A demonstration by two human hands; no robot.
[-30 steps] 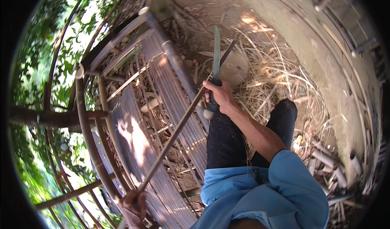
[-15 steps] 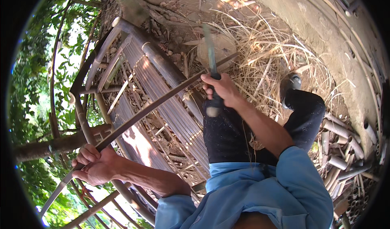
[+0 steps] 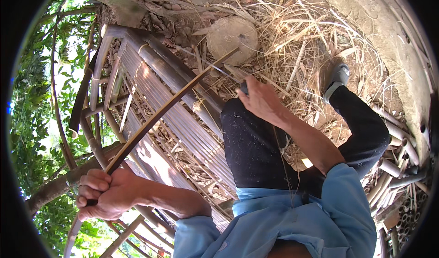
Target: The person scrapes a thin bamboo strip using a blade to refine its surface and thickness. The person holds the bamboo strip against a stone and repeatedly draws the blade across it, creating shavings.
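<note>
A long, narrow bamboo strip (image 3: 160, 114), dark with a pale edge, slants from the lower left up to the middle. My left hand (image 3: 107, 193) is closed around its lower part, and the tail end sticks out below the fist. In my right hand (image 3: 263, 98) is a knife (image 3: 225, 72), held by its dark handle. Its thin blade points up and to the left and meets or crosses the strip near the far end; whether it touches cannot be made out. The strip's far tip lies over a round wooden block (image 3: 233, 38) on the ground.
A bamboo bench (image 3: 169, 98) with a slatted seat stands at my left, beside my knee. Pale shavings (image 3: 297, 29) cover the ground ahead and to the right. Cut bamboo pieces (image 3: 393, 166) are piled at the right, below an earthen wall (image 3: 379, 43). Green leaves fill the far left.
The knife has swung from pointing upward to pointing left across the strip. The strip's far tip has shifted left and up, and its pale edge now shows. My left hand has moved slightly down.
</note>
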